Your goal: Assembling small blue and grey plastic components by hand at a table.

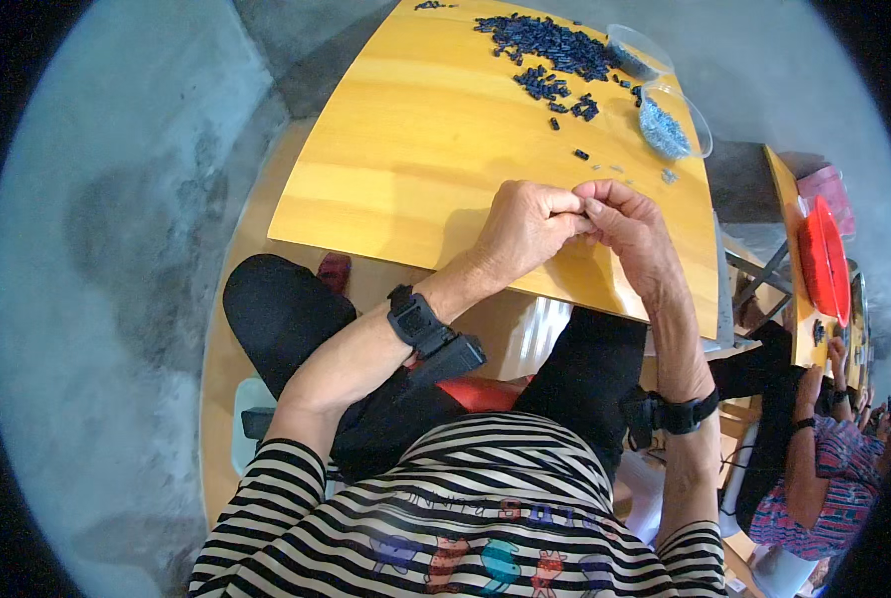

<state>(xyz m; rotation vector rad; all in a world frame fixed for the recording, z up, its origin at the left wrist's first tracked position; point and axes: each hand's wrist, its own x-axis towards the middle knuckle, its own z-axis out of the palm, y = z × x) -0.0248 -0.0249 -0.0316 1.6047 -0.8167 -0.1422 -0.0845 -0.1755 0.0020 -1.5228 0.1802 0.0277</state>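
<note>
My left hand (527,227) and my right hand (633,227) meet above the near edge of the yellow wooden table. Thumbs and fingertips of both are pinched together, touching each other. Whatever lies between them is hidden or too small to make out. Just beyond the fingers, a single small black piece (581,154) lies on the wood, with a few tiny clear bits (669,176) to its right. Farther off spreads a pile of small black pieces (555,45). A clear bowl (665,135) of small silvery-blue parts stands at the table's right edge.
Behind that bowl is a second clear bowl (637,58). The tabletop (365,149) ends just above my knees. To the right, another person's hands (824,374) are at a second table with a red basin (826,261). A strapped black device (430,334) sits on my left wrist.
</note>
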